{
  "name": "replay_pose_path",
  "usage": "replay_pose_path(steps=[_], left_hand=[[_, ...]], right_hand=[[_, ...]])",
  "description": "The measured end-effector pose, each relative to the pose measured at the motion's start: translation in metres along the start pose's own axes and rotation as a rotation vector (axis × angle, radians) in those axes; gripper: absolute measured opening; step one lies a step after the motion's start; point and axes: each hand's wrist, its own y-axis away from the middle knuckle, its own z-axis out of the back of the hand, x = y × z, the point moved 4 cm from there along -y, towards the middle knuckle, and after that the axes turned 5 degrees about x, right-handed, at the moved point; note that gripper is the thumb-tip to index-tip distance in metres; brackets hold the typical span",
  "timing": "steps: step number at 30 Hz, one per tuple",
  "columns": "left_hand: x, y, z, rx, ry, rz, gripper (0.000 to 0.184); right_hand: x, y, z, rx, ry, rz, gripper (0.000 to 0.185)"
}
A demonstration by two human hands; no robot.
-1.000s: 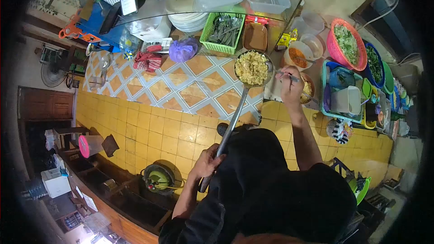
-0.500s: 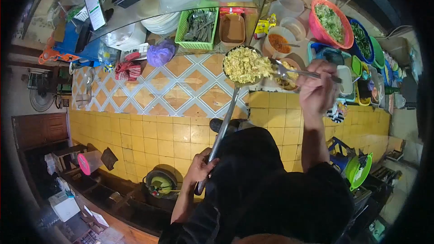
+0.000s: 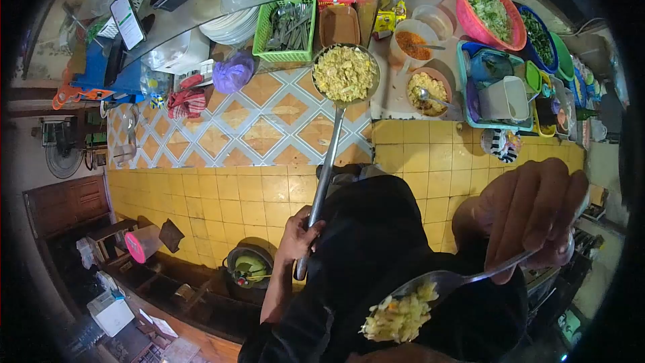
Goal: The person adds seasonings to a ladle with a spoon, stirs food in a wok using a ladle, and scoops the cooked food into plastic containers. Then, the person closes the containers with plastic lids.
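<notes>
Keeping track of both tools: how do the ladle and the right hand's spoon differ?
The ladle has a long, thick handle; the spoon has a shorter, thinner one. The left hand holds the ladle, the right hand the spoon. The ladle carries a broad heap of food; the spoon carries a smaller clump. Both look metallic and hold similar yellowish food.

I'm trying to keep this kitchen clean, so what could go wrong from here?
First, the food is heaped on the spoon in the right hand, so bits might drop onto the dark clothing. Second, the left hand grips the full, long-handled ladle near its far end, so a twist could tip it and spill onto the patterned surface.
</notes>
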Motion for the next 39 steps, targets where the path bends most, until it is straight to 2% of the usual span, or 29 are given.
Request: replay_pose_path(steps=[10,13,16,25,28,31,34,36,37,39], left_hand=[[0.002,-0.003,0.008,0.019,0.089,-0.072,0.01],[0.009,-0.004,0.011,0.018,0.108,-0.052,0.01],[0.002,-0.001,0.011,0.016,0.05,-0.078,0.01],[-0.001,0.002,0.01,0.007,0.105,-0.036,0.012],[0.011,-0.001,0.014,-0.003,0.029,0.015,0.013],[0.011,-0.004,0.014,0.007,0.027,-0.054,0.014],[0.012,-0.005,0.015,0.016,0.032,-0.056,0.015],[0.012,-0.004,0.014,0.001,0.045,-0.069,0.013],[0.006,-0.004,0.011,-0.019,-0.029,-0.149,0.012],[0.003,-0.001,0.009,-0.04,-0.075,-0.106,0.011]], right_hand=[[-0.005,-0.012,-0.021,0.103,0.059,0.044,0.013],[-0.007,-0.013,-0.025,0.05,0.039,0.047,0.013],[-0.01,-0.014,-0.028,0.119,0.049,0.046,0.013],[-0.013,-0.017,-0.035,0.077,0.046,0.094,0.013],[-0.012,-0.016,-0.036,0.079,-0.01,0.14,0.013],[-0.013,-0.013,-0.035,0.026,-0.062,0.048,0.014],[-0.028,-0.028,-0.042,0.054,-0.317,0.002,0.012],[-0.031,-0.034,-0.044,0.049,-0.352,-0.038,0.011],[-0.033,-0.034,-0.041,0.039,-0.366,-0.049,0.011],[-0.035,-0.03,-0.034,-0.024,-0.339,-0.032,0.011]])
